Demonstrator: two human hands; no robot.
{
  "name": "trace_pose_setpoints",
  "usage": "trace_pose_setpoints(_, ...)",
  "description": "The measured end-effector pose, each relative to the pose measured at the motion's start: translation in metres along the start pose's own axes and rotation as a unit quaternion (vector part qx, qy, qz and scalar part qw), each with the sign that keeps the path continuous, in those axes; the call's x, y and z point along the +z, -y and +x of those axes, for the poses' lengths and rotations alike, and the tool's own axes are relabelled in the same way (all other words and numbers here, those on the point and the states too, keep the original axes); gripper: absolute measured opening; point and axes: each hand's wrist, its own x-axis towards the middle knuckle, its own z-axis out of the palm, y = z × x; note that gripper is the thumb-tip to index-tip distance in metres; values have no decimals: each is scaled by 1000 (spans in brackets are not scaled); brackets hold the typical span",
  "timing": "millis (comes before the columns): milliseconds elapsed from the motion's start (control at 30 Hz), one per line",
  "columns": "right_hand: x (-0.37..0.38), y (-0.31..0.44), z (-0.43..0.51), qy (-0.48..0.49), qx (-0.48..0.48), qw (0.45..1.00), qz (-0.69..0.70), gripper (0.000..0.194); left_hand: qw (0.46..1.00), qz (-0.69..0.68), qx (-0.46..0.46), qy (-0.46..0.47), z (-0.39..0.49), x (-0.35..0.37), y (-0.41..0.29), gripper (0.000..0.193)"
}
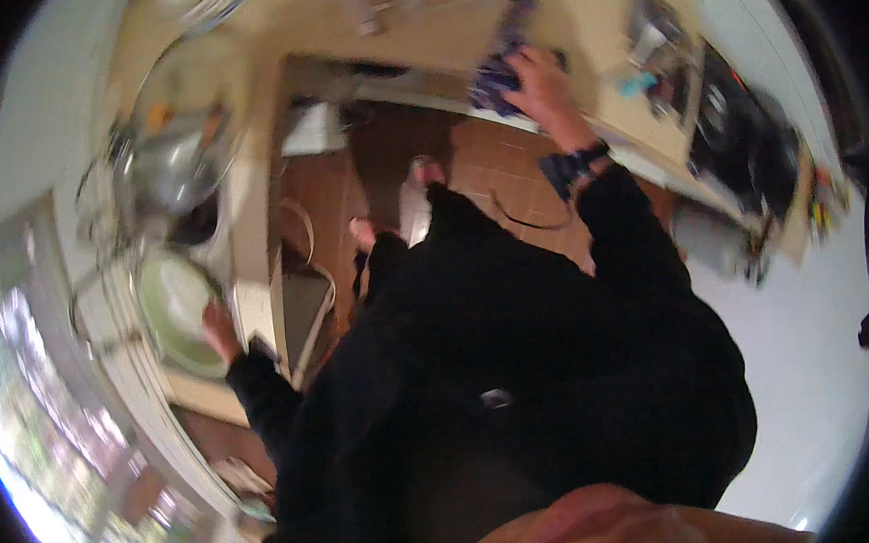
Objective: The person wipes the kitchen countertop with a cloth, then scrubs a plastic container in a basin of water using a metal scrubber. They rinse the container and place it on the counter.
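Note:
My right hand (539, 90) grips a bunched dark blue patterned cloth (496, 85) at the edge of the light-coloured counter (435, 40). Part of the cloth trails back across the countertop. On the other side, my left hand (220, 333) is at the near rim of a pale green basin (159, 307). Something white shows inside the basin; blur hides what it is. Whether the left fingers are closed around the rim is not clear.
Beyond the basin is a metal bowl or pan (175, 172) at the sink area. A black stovetop (744, 140) sits along the right counter. A white container (316, 129) stands low under the counter. A dark cord or strap (528, 222) is near the tiled floor (472, 157).

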Motion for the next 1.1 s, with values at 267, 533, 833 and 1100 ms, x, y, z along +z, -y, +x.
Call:
trace_pose_setpoints(267,11,114,8,304,110,805,498,51,784,-524,-252,-217,-78,3,-20,34)
trace_pose_setpoints(533,39,333,45,417,-46,738,528,58,575,-729,-307,-208,-131,53,22,36)
trace_pose_setpoints(833,94,576,-46,587,-86,649,476,56,420,-886,-100,-170,-170,61,51,45)
trace_pose_setpoints(1100,188,701,-123,671,-382,470,427,48,38,-922,-358,-142,-270,106,62,48)
